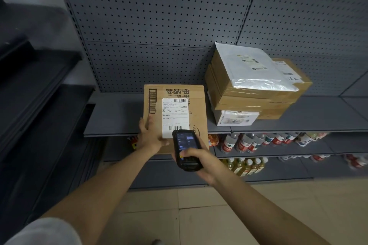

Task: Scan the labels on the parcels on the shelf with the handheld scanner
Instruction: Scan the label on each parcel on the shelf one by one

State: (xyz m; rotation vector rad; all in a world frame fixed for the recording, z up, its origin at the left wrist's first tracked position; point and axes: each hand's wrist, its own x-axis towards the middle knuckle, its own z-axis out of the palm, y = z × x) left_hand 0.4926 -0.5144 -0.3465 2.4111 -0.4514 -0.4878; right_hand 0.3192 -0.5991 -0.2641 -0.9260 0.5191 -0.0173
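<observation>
Grey shelf (119,117) carries the cardboard parcel (196,105), front overhanging the edge. My left hand (149,135) holds its near-left corner, fingers spread. Right hand (201,163) fingers wrapped round scanner (186,150), just below the label (175,117).

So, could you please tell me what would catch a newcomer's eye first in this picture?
The brown cardboard box with the white shipping label lies on the grey metal shelf, centre frame, the left hand resting on its near left corner. The right hand grips a black handheld scanner, screen lit, just below the label. To the right stands a stack of parcels topped by a white plastic mailer bag.
</observation>
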